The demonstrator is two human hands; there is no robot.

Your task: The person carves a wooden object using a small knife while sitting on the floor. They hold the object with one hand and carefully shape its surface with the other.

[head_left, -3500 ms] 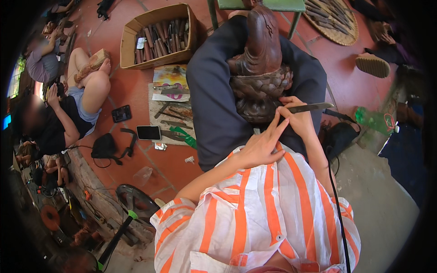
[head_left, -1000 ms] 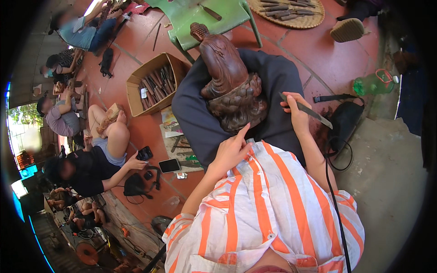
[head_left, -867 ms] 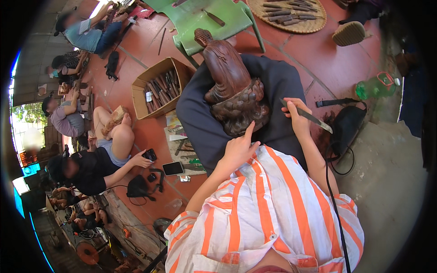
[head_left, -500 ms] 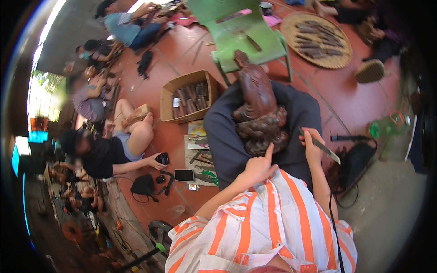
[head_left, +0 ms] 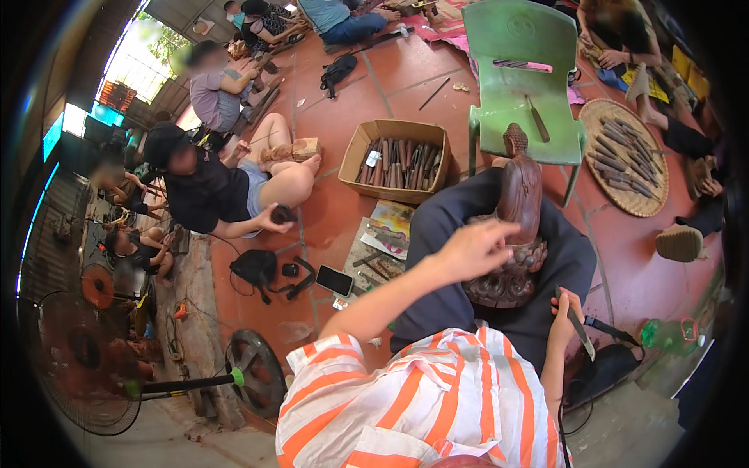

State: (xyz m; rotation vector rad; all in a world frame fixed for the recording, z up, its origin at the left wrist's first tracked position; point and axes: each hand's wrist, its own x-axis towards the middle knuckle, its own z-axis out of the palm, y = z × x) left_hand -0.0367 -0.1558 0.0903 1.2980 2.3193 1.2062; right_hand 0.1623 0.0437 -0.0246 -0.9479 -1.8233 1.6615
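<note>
A dark brown carved wooden statue (head_left: 521,195), a seated figure with a knobbed head on an ornate base, stands between my knees on my dark trousers. My left hand (head_left: 482,248) reaches across its lower body with fingers apart, and hides part of the body and base. I cannot tell whether its fingertips touch the wood. Right of the base, my right hand (head_left: 567,306) is closed round a carving knife (head_left: 583,337), whose pale blade points down and away from the statue.
Ahead are a green chair (head_left: 527,86) with a chisel on it, a cardboard box (head_left: 398,191) of tools and a woven tray (head_left: 605,195) of tools. A phone (head_left: 335,281) lies left. A seated co-worker (head_left: 204,183) and a fan (head_left: 86,359) are further left.
My view has swung left. My left hand has lifted from the statue's base to beside its body, its pointing finger now joined by spread fingers. The statue shows a different side; the knife stays in my right hand.
</note>
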